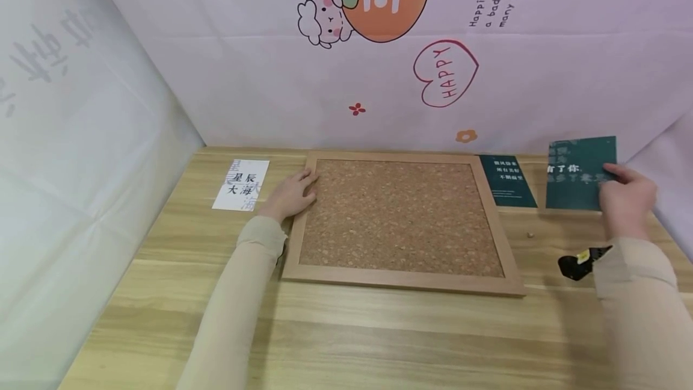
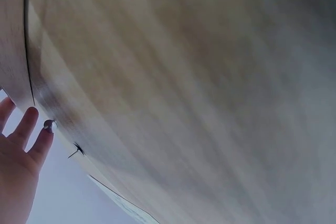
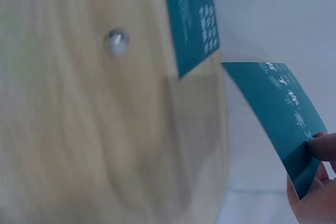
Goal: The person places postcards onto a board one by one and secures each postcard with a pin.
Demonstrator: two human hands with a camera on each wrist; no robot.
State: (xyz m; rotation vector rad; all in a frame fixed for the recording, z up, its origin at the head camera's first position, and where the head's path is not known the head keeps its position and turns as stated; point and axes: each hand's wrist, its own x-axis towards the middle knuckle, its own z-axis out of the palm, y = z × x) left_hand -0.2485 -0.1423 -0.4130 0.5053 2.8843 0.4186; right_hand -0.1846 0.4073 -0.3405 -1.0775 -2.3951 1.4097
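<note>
- A dark green printed card lies at the right edge of the wood-framed corkboard; whether it runs under the frame cannot be told.
- A white printed card lies left of the corkboard; a small shiny knob sits to its right.
- The wood-grain counter backs onto a white cartoon-printed sheet.
- The right hand pinches the held green card off the counter, printed face up, long axis running leftward from the fingers.
- The left hand rests relaxed fingers on the corkboard's left edge; the board's long axis runs left to right.
</note>
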